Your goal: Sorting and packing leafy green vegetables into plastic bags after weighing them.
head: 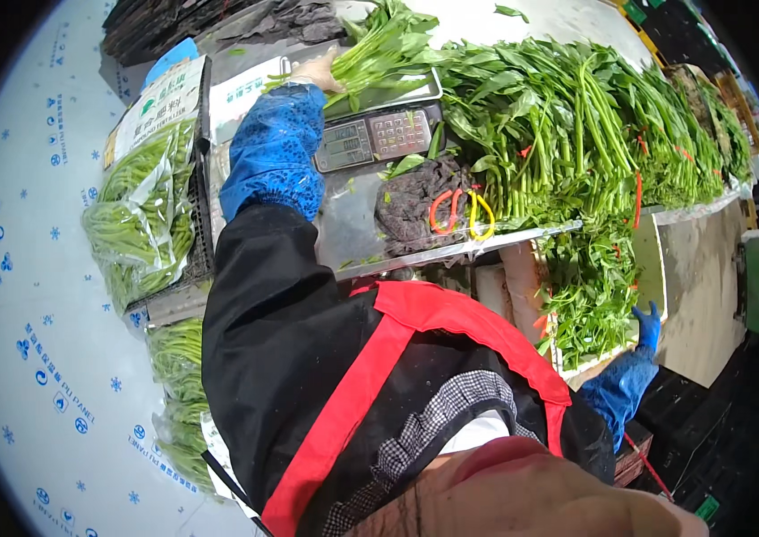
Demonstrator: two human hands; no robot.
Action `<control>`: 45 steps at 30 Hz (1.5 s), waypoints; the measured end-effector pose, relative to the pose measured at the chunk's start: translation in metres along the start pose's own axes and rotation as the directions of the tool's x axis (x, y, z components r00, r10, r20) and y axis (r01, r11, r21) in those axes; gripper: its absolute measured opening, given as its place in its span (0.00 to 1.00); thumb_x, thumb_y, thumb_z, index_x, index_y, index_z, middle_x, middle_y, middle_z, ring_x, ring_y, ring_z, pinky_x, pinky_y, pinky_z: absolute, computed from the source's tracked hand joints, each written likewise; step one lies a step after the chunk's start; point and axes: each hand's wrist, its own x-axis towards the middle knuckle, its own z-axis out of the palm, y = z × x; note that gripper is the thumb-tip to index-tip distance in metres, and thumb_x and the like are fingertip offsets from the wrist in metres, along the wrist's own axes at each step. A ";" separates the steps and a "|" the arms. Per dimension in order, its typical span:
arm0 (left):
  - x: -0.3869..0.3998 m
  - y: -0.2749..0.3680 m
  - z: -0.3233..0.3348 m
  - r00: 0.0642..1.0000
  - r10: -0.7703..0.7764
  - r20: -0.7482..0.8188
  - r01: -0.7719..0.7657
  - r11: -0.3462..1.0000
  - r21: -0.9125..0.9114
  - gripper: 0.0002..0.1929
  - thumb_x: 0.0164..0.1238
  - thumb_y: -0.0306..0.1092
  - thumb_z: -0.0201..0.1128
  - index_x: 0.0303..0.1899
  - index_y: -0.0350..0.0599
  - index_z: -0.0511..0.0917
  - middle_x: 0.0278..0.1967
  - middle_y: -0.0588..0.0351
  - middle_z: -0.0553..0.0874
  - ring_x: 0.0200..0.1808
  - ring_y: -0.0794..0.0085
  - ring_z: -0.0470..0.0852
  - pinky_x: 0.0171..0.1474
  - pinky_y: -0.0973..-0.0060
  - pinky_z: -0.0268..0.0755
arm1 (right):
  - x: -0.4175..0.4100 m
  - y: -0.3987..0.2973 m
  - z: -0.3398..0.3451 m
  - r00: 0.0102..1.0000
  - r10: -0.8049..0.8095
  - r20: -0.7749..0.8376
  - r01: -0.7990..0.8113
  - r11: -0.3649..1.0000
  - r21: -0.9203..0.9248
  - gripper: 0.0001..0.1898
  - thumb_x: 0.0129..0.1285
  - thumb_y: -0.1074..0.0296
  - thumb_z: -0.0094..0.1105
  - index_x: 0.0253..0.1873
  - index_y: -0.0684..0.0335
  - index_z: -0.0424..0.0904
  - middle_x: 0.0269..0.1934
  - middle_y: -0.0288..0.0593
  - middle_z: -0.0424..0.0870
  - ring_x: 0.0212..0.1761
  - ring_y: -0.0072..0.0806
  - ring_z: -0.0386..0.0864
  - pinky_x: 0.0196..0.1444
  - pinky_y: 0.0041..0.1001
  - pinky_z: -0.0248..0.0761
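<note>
My left hand (316,71), in a pale glove with a blue patterned sleeve cover, grips the stems of a bunch of leafy greens (386,50). The bunch lies over the metal tray of a digital scale (379,137) at the upper middle. My right hand (649,327), in a blue glove, has its fingers apart at the edge of a white foam box (652,262) filled with greens (594,295). Nothing shows in it. Below the scale, a dark crumpled cloth (413,201) lies beside red and yellow loop handles (481,216).
Long-stemmed greens (534,127) with red ties are heaped right of the scale. Bagged green vegetables (144,215) rest on a black crate (201,228) at left. The metal table's front edge (460,247) lies before me. More dark cloth (292,23) lies behind.
</note>
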 end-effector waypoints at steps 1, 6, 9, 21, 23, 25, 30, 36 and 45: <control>0.000 -0.006 0.005 0.998 0.004 -0.067 -0.005 1.000 -0.016 0.56 0.38 0.54 0.73 0.70 0.56 0.46 0.63 0.45 0.68 0.66 0.53 0.63 0.66 0.44 0.44 | -0.007 0.003 -0.008 0.988 0.126 0.088 -0.116 0.988 -0.102 0.23 0.51 0.64 0.66 0.51 0.70 0.77 0.45 0.48 0.81 0.48 0.33 0.76 0.53 0.27 0.67; -0.015 -0.018 -0.003 0.986 -0.027 -0.164 0.031 0.999 0.021 0.56 0.37 0.54 0.74 0.70 0.56 0.49 0.63 0.45 0.68 0.65 0.52 0.65 0.66 0.48 0.49 | -0.021 -0.026 -0.040 0.983 0.006 0.182 -0.093 0.877 0.472 0.10 0.58 0.69 0.59 0.41 0.69 0.81 0.38 0.44 0.84 0.41 0.27 0.79 0.45 0.25 0.70; -0.035 -0.019 -0.012 0.979 0.003 -0.205 0.003 1.000 0.029 0.54 0.38 0.53 0.74 0.69 0.57 0.51 0.62 0.46 0.68 0.64 0.52 0.65 0.64 0.48 0.54 | -0.004 -0.048 -0.024 0.975 -0.115 0.190 0.010 0.878 0.479 0.10 0.59 0.66 0.58 0.38 0.67 0.82 0.36 0.43 0.84 0.40 0.28 0.80 0.43 0.25 0.70; -0.084 -0.017 -0.009 0.910 0.094 -0.403 -0.150 0.983 -0.108 0.51 0.36 0.41 0.73 0.68 0.45 0.54 0.61 0.37 0.66 0.64 0.46 0.61 0.65 0.62 0.56 | -0.024 -0.267 0.110 0.650 -0.342 0.679 0.029 0.903 0.428 0.11 0.61 0.66 0.61 0.42 0.68 0.80 0.34 0.37 0.83 0.35 0.19 0.77 0.40 0.19 0.69; -0.076 -0.019 -0.004 0.926 0.067 -0.370 -0.120 0.985 -0.122 0.53 0.35 0.41 0.74 0.68 0.46 0.52 0.61 0.37 0.65 0.66 0.46 0.59 0.67 0.61 0.53 | -0.043 -0.306 0.134 0.579 -0.403 0.709 0.061 0.888 0.455 0.16 0.62 0.64 0.60 0.51 0.67 0.77 0.42 0.41 0.82 0.42 0.20 0.77 0.47 0.21 0.70; -0.067 -0.023 0.006 0.820 0.198 -0.537 -0.212 0.977 0.037 0.44 0.41 0.39 0.71 0.64 0.43 0.60 0.55 0.39 0.72 0.59 0.49 0.68 0.60 0.62 0.62 | -0.058 -0.344 0.159 0.529 -0.424 0.735 0.060 0.882 0.467 0.21 0.63 0.63 0.59 0.59 0.65 0.72 0.50 0.43 0.79 0.49 0.22 0.75 0.54 0.23 0.67; -0.015 -0.039 0.016 0.953 0.217 -0.211 -0.183 0.969 0.168 0.65 0.33 0.59 0.75 0.70 0.44 0.38 0.69 0.46 0.53 0.69 0.52 0.54 0.69 0.52 0.45 | -0.076 -0.452 0.246 0.492 -0.709 0.504 0.290 0.680 0.674 0.26 0.62 0.58 0.59 0.62 0.64 0.67 0.54 0.46 0.76 0.56 0.29 0.73 0.59 0.27 0.63; 0.030 -0.070 0.032 0.909 0.413 0.052 -0.318 0.770 -0.553 0.39 0.44 0.45 0.74 0.60 0.42 0.68 0.52 0.51 0.79 0.55 0.66 0.74 0.61 0.74 0.61 | -0.048 -0.569 0.390 0.632 -0.686 0.361 0.557 0.726 0.404 0.35 0.61 0.45 0.55 0.61 0.74 0.65 0.53 0.59 0.74 0.55 0.47 0.72 0.58 0.36 0.63; 0.050 -0.074 0.056 0.955 0.267 0.129 -0.172 0.854 -0.491 0.37 0.44 0.66 0.64 0.47 0.39 0.79 0.45 0.43 0.82 0.47 0.57 0.80 0.53 0.70 0.68 | -0.064 -0.645 0.491 0.856 -0.504 0.119 0.403 0.793 0.457 0.46 0.62 0.38 0.47 0.66 0.80 0.45 0.60 0.77 0.57 0.61 0.64 0.60 0.64 0.43 0.54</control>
